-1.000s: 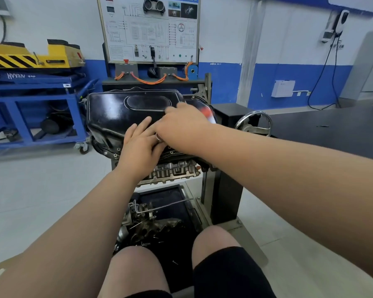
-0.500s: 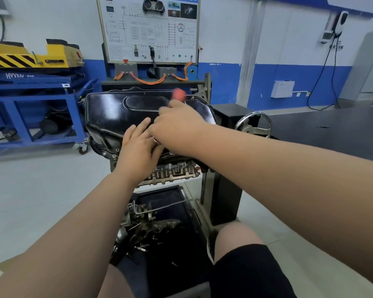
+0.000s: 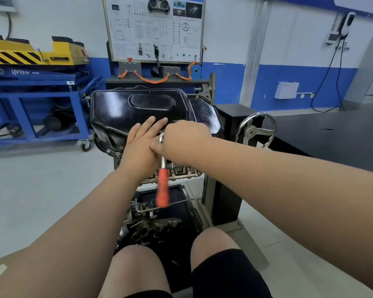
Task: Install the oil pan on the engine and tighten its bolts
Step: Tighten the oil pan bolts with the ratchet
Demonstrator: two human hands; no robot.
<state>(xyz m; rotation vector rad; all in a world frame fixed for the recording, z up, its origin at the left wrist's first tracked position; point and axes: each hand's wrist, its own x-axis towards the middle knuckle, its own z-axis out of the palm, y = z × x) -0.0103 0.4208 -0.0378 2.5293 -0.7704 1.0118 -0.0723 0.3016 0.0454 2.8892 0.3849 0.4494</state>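
The black oil pan (image 3: pixel 125 110) sits on top of the engine (image 3: pixel 179 172), which is mounted on a stand. My left hand (image 3: pixel 141 145) lies flat on the pan's near side, fingers straight. Right beside it, my right hand (image 3: pixel 184 140) grips the metal head end of a ratchet wrench (image 3: pixel 163 186). The wrench's orange handle hangs down toward me and looks blurred. The bolt under my right hand is hidden.
A steel handwheel (image 3: pixel 255 130) sticks out of the stand at the right. Loose engine parts (image 3: pixel 151 224) fill a dark tray on the floor between my knees. A blue cart (image 3: pixel 37 104) stands at the left, a wiring display board (image 3: pixel 155 29) behind the engine.
The wrench's orange handle has swung from behind my right hand, over the pan, down to the near side. My left hand stayed flat on the pan.
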